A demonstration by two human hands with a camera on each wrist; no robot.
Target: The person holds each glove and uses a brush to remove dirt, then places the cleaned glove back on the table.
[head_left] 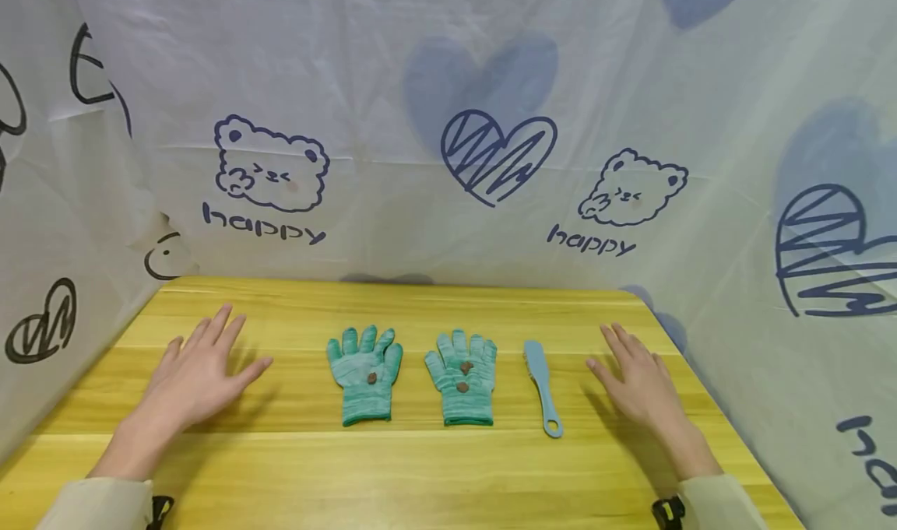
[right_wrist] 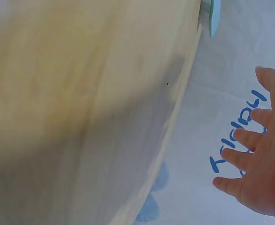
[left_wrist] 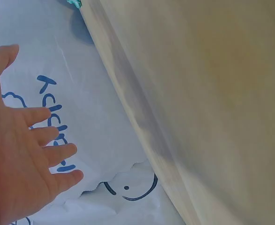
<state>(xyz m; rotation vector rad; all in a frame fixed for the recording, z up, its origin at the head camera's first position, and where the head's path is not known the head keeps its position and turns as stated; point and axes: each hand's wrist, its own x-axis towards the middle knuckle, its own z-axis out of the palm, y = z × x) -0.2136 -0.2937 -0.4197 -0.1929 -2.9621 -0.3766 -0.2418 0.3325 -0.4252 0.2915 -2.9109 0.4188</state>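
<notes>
Two green knitted gloves lie flat side by side on the table, fingers pointing away from me. The left glove (head_left: pixel 366 366) has one brown spot on it, the right glove (head_left: pixel 459 405) has two. To their right lies a blue brush (head_left: pixel 543 386) with a hole at its handle's end; its bristles face left. My left hand (head_left: pixel 199 370) is spread with fingers straight, holding nothing, left of the gloves. On the other side, my right hand (head_left: pixel 641 378) has its fingers extended, nothing in it, and the brush is nearest to it.
The yellow wood-grain table (head_left: pixel 448 483) has rounded far corners. A white cloth (head_left: pixel 378 86) printed with bears, hearts and lettering hangs behind it and along both sides. A dark band (head_left: pixel 669 512) circles the right wrist; another shows at the left wrist.
</notes>
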